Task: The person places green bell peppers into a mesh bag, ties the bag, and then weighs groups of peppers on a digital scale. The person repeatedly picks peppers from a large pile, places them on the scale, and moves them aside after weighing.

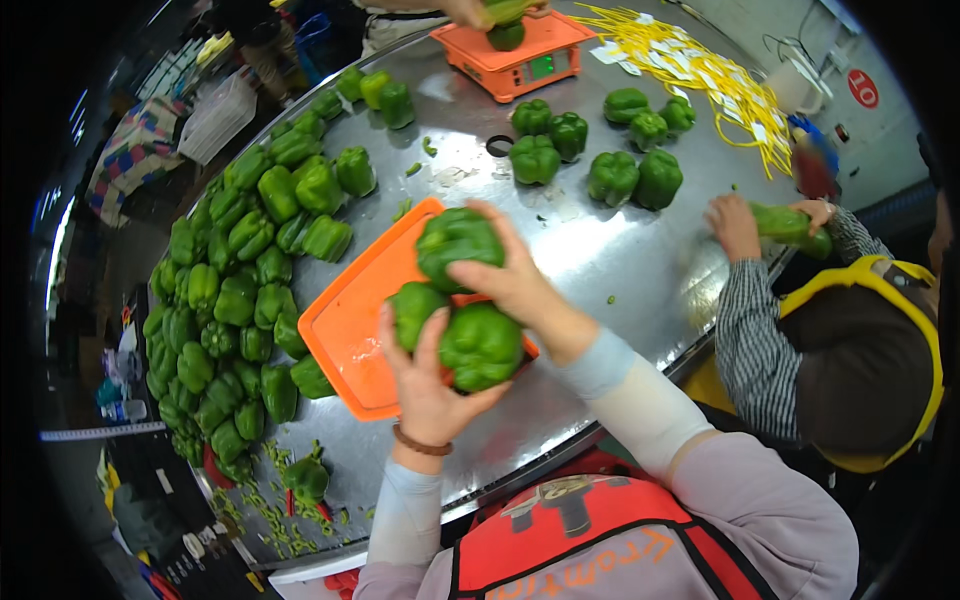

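My left hand (442,397), with a brown bracelet at the wrist, cradles two green bell peppers, one (414,311) between the spread fingers and a larger one (481,346) by the thumb. Another green bell pepper (459,247) is gripped by my right hand (506,274), just above those two. All three are over an orange plastic tray (356,322), whose right part is hidden by the peppers and my hands. Left of the tray lies a large heap of green bell peppers (236,292).
An orange digital scale (517,56) stands at the far edge of the metal table (555,367), where a person handles bagged peppers. Yellow ties with white tags (697,75) lie far right. Loose peppers (615,178) sit beyond the tray. At right, a co-worker's hands (739,225) hold a green bundle.
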The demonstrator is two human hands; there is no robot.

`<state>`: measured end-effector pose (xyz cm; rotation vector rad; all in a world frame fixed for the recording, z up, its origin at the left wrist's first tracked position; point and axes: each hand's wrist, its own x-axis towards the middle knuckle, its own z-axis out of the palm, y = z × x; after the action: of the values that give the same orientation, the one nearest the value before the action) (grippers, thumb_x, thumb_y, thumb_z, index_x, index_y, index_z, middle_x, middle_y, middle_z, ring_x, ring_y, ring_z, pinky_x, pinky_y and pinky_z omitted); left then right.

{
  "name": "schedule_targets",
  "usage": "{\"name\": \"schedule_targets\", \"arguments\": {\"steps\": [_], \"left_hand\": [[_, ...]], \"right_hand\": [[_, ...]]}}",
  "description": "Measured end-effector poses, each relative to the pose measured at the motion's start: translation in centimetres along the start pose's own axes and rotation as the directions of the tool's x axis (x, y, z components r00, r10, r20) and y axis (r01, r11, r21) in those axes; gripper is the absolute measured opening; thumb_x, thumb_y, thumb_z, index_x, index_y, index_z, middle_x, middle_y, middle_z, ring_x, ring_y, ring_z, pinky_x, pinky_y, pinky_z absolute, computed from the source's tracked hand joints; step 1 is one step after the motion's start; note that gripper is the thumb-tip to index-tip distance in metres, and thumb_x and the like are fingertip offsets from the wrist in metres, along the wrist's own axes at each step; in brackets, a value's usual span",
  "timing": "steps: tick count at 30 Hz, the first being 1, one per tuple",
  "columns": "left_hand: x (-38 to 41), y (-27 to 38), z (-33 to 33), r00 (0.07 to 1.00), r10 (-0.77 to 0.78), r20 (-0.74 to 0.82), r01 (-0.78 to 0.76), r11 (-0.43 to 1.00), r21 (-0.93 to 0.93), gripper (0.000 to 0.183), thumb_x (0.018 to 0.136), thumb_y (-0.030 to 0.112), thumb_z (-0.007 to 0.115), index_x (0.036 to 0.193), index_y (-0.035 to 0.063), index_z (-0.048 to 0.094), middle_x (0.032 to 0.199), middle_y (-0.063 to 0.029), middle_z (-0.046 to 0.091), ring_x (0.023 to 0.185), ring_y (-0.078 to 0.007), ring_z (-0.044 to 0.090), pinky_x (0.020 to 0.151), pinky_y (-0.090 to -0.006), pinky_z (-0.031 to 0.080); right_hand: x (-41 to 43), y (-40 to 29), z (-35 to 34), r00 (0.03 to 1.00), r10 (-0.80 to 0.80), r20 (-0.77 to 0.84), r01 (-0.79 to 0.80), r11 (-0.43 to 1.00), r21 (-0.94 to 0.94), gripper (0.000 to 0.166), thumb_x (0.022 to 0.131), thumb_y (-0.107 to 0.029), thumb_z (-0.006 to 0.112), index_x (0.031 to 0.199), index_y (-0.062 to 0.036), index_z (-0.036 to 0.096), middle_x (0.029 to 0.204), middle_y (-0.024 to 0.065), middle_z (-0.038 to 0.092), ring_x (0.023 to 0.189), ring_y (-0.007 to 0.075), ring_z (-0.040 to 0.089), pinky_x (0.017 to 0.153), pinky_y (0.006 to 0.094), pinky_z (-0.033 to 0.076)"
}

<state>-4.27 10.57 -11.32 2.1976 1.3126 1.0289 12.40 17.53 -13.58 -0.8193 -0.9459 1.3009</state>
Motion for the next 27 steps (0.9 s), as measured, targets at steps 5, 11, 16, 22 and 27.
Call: {"name": "schedule_targets", "arguments": {"steps": [5,11,16,22,27], "left_hand": [[2.1,4.7,10.5,0.942,0.259,0.211,-0.213,0.952,-0.220,0.086,0.052,0.037,0.086,0.126,0.0090,0.054,0.144,-0.0291,0.019,0.130,-0.0494,0.028,0.107,-0.0523,0.030],[3.2,7.6,22.0,0.871,0.315,0.378,-0.183,0.920,-0.346,0.093,0.052,0.036,0.088,0.133,0.0121,0.049,0.148,-0.0280,0.014,0.133,-0.0481,0.025,0.108,-0.0477,0.031],[2.9,8.3,26.9,0.799,0.235,0.554,-0.244,0.968,-0.060,0.094,0.060,0.029,0.085,0.142,0.0225,0.037,0.152,-0.0226,0.009,0.130,-0.0496,0.028,0.108,-0.0491,0.032],[3.3,7.9,23.5,0.792,0.258,0.553,-0.283,0.958,-0.042,0.101,0.064,0.032,0.082,0.147,0.0213,0.025,0.151,-0.0272,0.012,0.126,-0.0489,0.036,0.107,-0.0471,0.034],[3.1,5.5,11.4,0.856,0.334,0.394,-0.142,0.886,-0.441,0.038,0.077,0.019,0.073,0.111,0.0071,0.059,0.126,-0.0218,0.052,0.114,-0.0345,0.053,0.094,-0.0391,0.044]], "right_hand": [[-6.8,-3.1,-14.3,0.954,-0.074,-0.289,0.089,0.995,0.039,0.077,0.075,-0.019,0.075,0.139,-0.0059,0.034,0.124,0.0117,0.053,0.112,0.0221,0.054,0.097,0.0355,0.045],[-11.0,-3.7,-25.7,0.845,-0.118,-0.521,0.046,0.988,-0.150,0.073,0.079,-0.019,0.075,0.140,-0.0062,0.035,0.123,0.0112,0.054,0.112,0.0210,0.053,0.095,0.0323,0.044],[-11.6,-2.9,-31.1,0.828,-0.324,-0.457,-0.154,0.653,-0.742,0.080,0.075,-0.031,0.076,0.140,-0.0058,0.037,0.130,0.0176,0.049,0.120,0.0287,0.049,0.100,0.0370,0.040],[-11.1,-3.6,-32.1,0.855,-0.330,-0.400,-0.260,0.394,-0.882,0.071,0.078,-0.037,0.073,0.135,-0.0042,0.045,0.134,0.0209,0.048,0.124,0.0342,0.046,0.104,0.0386,0.035],[-6.9,-8.2,-27.3,0.852,-0.331,-0.405,-0.242,0.438,-0.866,0.057,0.085,-0.031,0.067,0.132,-0.0043,0.050,0.133,0.0147,0.052,0.125,0.0273,0.047,0.102,0.0401,0.037]]}}
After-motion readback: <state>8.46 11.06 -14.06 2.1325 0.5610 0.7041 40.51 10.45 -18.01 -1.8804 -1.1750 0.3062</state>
